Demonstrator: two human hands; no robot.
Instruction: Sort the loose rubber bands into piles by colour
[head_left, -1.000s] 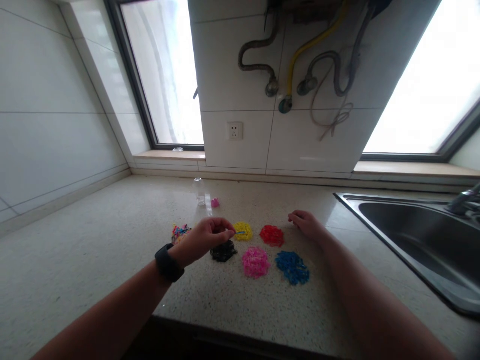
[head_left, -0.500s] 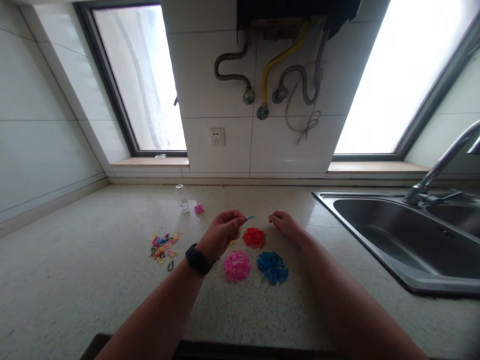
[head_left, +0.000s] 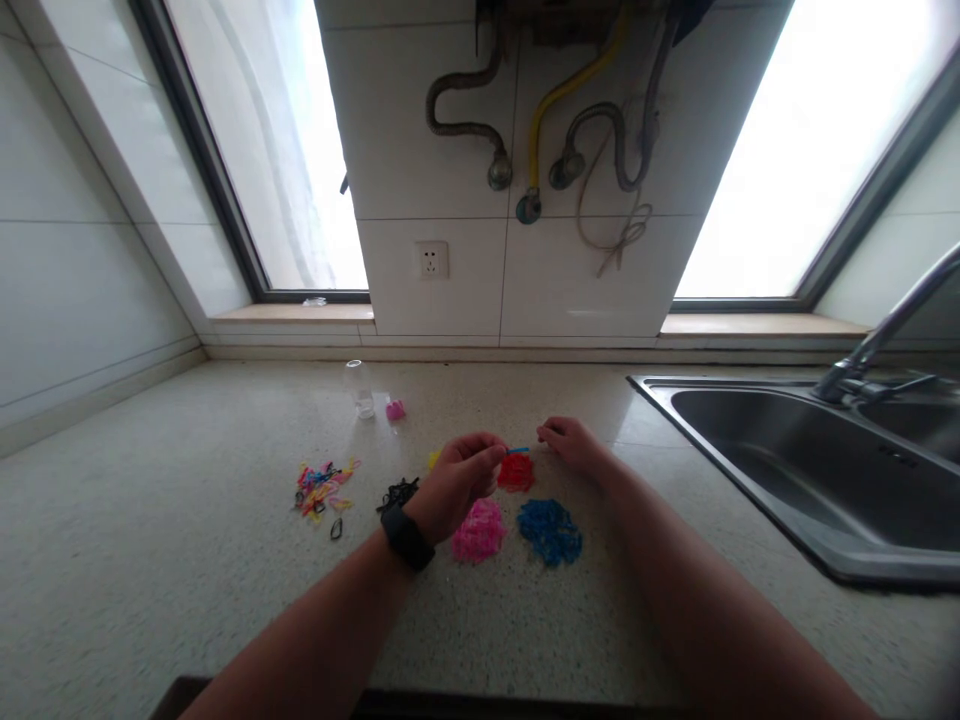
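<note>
My left hand (head_left: 459,482) hovers over the counter with its fingers pinched on a small blue rubber band (head_left: 517,451). Below it lie sorted piles of bands: red (head_left: 517,472), pink (head_left: 478,531), blue (head_left: 550,531), black (head_left: 396,493), and a sliver of yellow (head_left: 433,459) mostly hidden behind the hand. My right hand (head_left: 571,444) rests on the counter just right of the red pile, fingers curled, with nothing visible in it. A mixed heap of coloured bands (head_left: 322,487) lies to the left.
A small clear bottle (head_left: 360,387) and a pink cap (head_left: 394,409) stand behind the piles. A steel sink (head_left: 795,470) with a tap (head_left: 885,335) is at the right. The speckled counter (head_left: 187,560) meets tiled walls and windows at the back.
My left hand has carried the blue band rightward from over the yellow pile to above the red pile. The camera view shifted; my right hand stayed near the red pile.
</note>
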